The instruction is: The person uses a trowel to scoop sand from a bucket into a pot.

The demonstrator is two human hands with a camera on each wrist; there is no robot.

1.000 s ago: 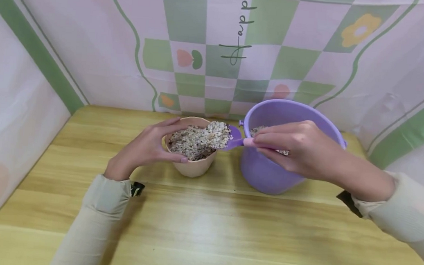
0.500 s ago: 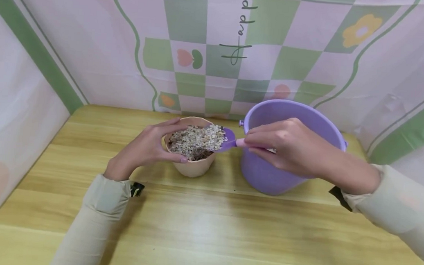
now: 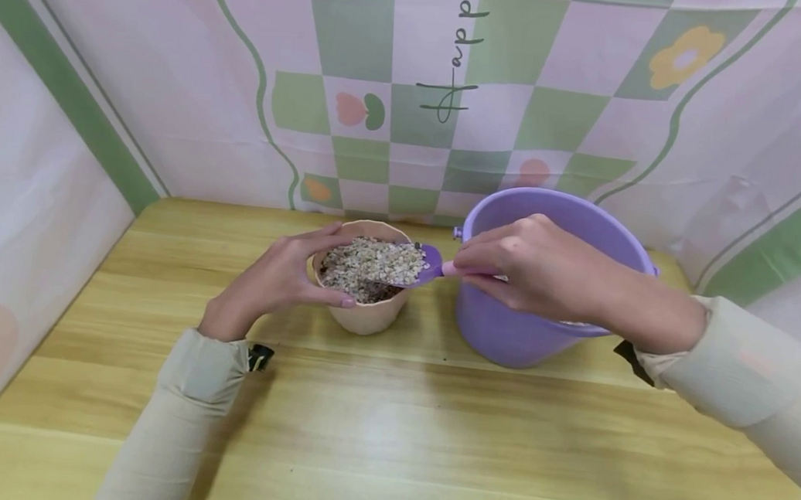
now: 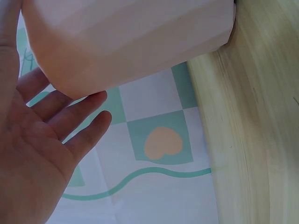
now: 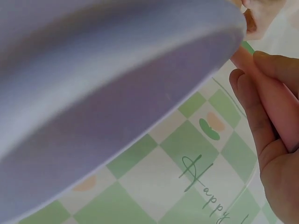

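Note:
A cream-coloured flower pot (image 3: 365, 320) stands on the table, nearly filled with pale gritty potting grains (image 3: 352, 268) over darker bits. My left hand (image 3: 264, 278) holds its left side, thumb at the front and fingers round the back; in the left wrist view the fingers lie along the pot's wall (image 4: 131, 42). Between thumb and fingers, my right hand (image 3: 552, 272) grips the pink handle (image 5: 278, 105) of a small purple trowel (image 3: 433, 261). Its blade, heaped with pale grains, reaches over the pot's right rim, low against the fill.
Right of the pot, under my right hand, stands a purple bucket (image 3: 506, 339) with grains inside, mostly hidden by the hand. The wooden table (image 3: 360, 433) meets a green-and-white checked cloth (image 3: 420, 116) behind both containers. Cloth also hangs at either side.
My right hand has moved left with the trowel, pushing its blade lower and farther into the pot, so the heap now merges with the fill. The left hand and pot stay still.

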